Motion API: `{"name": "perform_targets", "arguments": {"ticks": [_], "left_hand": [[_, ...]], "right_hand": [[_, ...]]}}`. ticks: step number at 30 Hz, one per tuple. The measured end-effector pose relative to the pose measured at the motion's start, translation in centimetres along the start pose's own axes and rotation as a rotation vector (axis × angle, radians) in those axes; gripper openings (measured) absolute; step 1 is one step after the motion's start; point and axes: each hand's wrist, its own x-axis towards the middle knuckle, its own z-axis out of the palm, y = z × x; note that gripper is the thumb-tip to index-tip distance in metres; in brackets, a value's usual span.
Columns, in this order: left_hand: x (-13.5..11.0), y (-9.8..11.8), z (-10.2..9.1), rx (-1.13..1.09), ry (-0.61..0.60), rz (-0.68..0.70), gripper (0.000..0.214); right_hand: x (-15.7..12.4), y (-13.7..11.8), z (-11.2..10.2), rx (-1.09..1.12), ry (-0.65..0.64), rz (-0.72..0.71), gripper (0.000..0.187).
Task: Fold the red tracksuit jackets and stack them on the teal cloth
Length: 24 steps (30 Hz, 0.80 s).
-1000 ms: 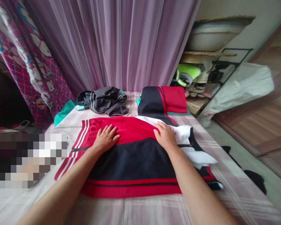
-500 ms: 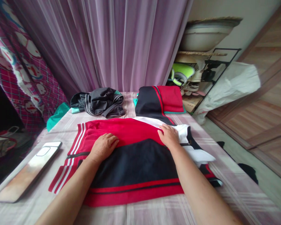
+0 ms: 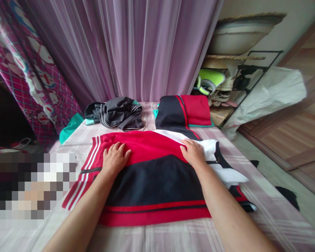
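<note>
Centrally, a red, black and white garment [image 3: 157, 182] lies spread flat on a desk [image 3: 139, 239] covered in plaid cloth, with its black panel and red hem closest to the viewer. Two bare arms reach forward over it. The left hand [image 3: 115, 157] rests palm down on the red part, its fingers [image 3: 117, 146] loosely spread and gripping nothing. The right hand [image 3: 194, 153] also lies palm down, where red meets white, its fingers relaxed and released. White stripes run along the garment's left side. Beyond it, near the far edge of the desk, sit a crumpled dark bundle [image 3: 115, 112] with white piping on the left and folded clothes [image 3: 198, 110] in black, red and green on the right. Green cloth [image 3: 71, 128] lies at the left edge. Behind hang purple curtains [image 3: 136, 45]; at right are a large basin [image 3: 236, 39] and a white bag [image 3: 275, 93].
</note>
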Motion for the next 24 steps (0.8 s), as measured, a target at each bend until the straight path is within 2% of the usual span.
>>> {"name": "perform_targets", "arguments": {"ticks": [3,6,9,12,14,17,21,24], "left_hand": [[0.0,-0.1,0.0,-0.102,0.014,0.253,0.044],[0.2,-0.2,0.3,-0.169,-0.027,0.410,0.043],[0.2,-0.1,0.7,-0.127,-0.017,0.343,0.045],[0.1,0.1,0.8,-0.072,-0.035,0.260,0.047],[0.0,0.2,0.7,-0.066,-0.055,0.248,0.047],[-0.1,0.4,0.6,-0.068,-0.062,0.240,0.046],[-0.1,0.4,0.5,-0.077,-0.052,0.237,0.045],[-0.2,0.5,0.4,-0.086,-0.049,0.241,0.044]], "right_hand": [[0.1,-1.6,-0.8,0.081,0.030,-0.100,0.032],[-0.2,-3.7,-1.3,0.159,-0.078,-0.205,0.029],[-0.7,-4.8,-1.1,0.170,-0.185,-0.270,0.026],[-1.1,-4.8,-0.8,0.124,-0.181,-0.237,0.030],[-1.0,-4.7,-0.9,0.101,-0.195,-0.214,0.035],[0.0,-5.6,-1.9,0.106,-0.286,-0.236,0.035],[2.9,-9.4,-3.1,0.081,-0.385,-0.253,0.032],[5.5,-12.9,-2.5,0.059,-0.393,-0.258,0.032]]}}
